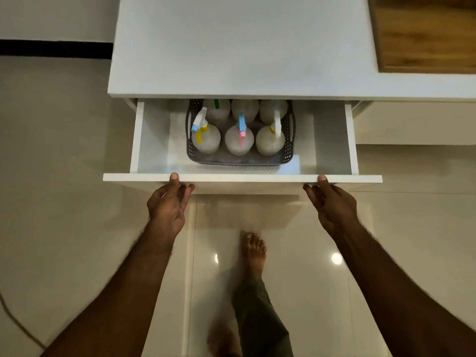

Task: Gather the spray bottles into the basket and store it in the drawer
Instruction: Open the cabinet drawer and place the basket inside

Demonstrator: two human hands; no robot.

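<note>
A grey perforated basket [231,159] stands inside the open white drawer [242,178], toward its back. Several translucent spray bottles [238,140] with blue, yellow, pink and green nozzles stand upright in it; the back row is partly hidden under the cabinet top. My left hand [168,204] grips the drawer's front panel near its left part, thumb on the top edge and fingers on the front face. My right hand [331,202] holds the same panel on the right in the same way.
The white cabinet top [239,47] overhangs the drawer's back. A wooden panel [425,34] lies at the top right. Glossy beige floor tiles [64,202] spread below, with my bare feet [253,249] under the drawer front. A dark cable [15,320] curves at the bottom left.
</note>
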